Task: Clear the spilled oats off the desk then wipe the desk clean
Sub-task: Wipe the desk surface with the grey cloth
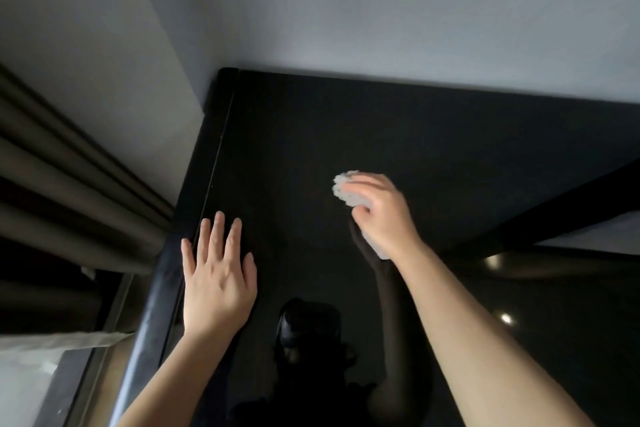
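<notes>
**Black desk, white wad under the right hand**

Black and glossy, the desk (346,121) filled most of the view. Both bare forearms reached up across it from the near edge. Between them, the polished top gave back a dim reflection (304,333) of the person leaning over it.

Past the reflection, the left hand (218,281) lay flat on the desk close to its left edge. Its fingers were straight and slightly spread, and it held nothing.

Further out and to the right, the right hand (377,215) was curled around a white wad (343,189) and pressed it down on the middle of the desktop. The wad stuck out beyond the fingertips, and a bit of it showed again below the heel of the hand. It was blurred, possibly crumpled tissue, with small specks on its surface.

Beyond the hands the dark top ran on to the back edge, where it met a pale grey wall (381,10). Heavy brown curtain folds (69,184) hung beside the desk's left side.
</notes>
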Demonstrator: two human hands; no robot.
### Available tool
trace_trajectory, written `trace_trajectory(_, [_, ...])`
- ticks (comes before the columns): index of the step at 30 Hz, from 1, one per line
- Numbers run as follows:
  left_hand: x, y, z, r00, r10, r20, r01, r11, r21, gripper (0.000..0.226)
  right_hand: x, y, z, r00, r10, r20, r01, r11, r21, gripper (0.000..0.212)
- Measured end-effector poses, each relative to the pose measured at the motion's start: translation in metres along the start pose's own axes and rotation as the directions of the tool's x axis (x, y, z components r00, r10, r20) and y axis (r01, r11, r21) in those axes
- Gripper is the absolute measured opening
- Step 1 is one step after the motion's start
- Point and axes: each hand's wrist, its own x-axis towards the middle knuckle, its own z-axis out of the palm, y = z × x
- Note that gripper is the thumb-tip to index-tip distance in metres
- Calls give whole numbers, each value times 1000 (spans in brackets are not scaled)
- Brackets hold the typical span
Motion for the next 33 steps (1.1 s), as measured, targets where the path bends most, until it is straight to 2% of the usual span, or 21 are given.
trace_trajectory(3, [0, -2, -1, 1000, -2, -20, 0, 996, -86, 56, -31, -43, 37, 985, -109, 132, 96, 991, 96, 49])
trace_trajectory(7, [-6, -8, -10, 998, -19, -59, -4, 927, -375, 45, -85, -75, 48, 954, -177, 242, 143, 978, 151, 44])
trace_trajectory(9, [-20, -12, -22, 994, -54, -90, 7, 889, -457, 45, -109, -94, 51, 939, -192, 284, 137, 969, 204, 41])
trace_trajectory(11, [-39, -19, -36, 987, -93, -133, 14, 866, -501, 42, -133, -118, 53, 944, -122, 307, 14, 944, 330, 41])
trace_trajectory(12, [-49, -24, -43, 983, -99, -155, 4, 853, -522, 40, -143, -133, 51, 946, -21, 324, -125, 898, 422, 42])
trace_trajectory(14, [-69, -34, -56, 979, -103, -174, -18, 813, -582, 35, -155, -164, 48, 911, 214, 352, -395, 694, 602, 42])
trace_trajectory(16, [-86, -42, -67, 987, -131, -97, 27, 718, -696, 29, -158, -189, 48, 846, 427, 321, -494, 396, 774, 39])
trace_trajectory(17, [-93, -45, -72, 988, -151, -13, 90, 654, -751, 26, -157, -201, 51, 795, 492, 354, -498, 198, 844, 36])
trace_trajectory(19, [-103, -49, -81, 969, -161, 187, 246, 557, -794, 19, -155, -222, 55, 743, 465, 481, -453, -180, 873, 32])
trace_trajectory(20, [-106, -51, -85, 947, -157, 279, 319, 532, -784, 17, -156, -231, 57, 730, 441, 523, -432, -296, 852, 32])
trace_trajectory(21, [-108, -52, -88, 920, -154, 361, 386, 517, -764, 20, -157, -238, 58, 721, 427, 547, -422, -356, 834, 32])
trace_trajectory(22, [-111, -54, -91, 892, -155, 424, 440, 503, -744, 22, -158, -243, 60, 717, 418, 558, -423, -375, 825, 32])
trace_trajectory(25, [-117, -61, -96, 822, -154, 548, 549, 471, -691, 32, -162, -252, 67, 701, 434, 566, -456, -338, 823, 34])
trace_trajectory(27, [-120, -68, -97, 787, -128, 604, 607, 341, -718, 41, -166, -251, 73, 680, 457, 574, -489, -300, 819, 34])
trace_trajectory(29, [-121, -73, -100, 766, -135, 628, 641, 112, -759, 29, -169, -248, 80, 641, 515, 569, -564, -187, 804, 26])
trace_trajectory(30, [-121, -74, -102, 767, -162, 621, 635, 51, -771, 18, -170, -246, 81, 630, 536, 562, -606, -113, 788, 26])
trace_trajectory(33, [-121, -84, -102, 798, -276, 535, 571, 65, -818, 13, -174, -247, 83, 674, 490, 553, -684, 129, 718, 28])
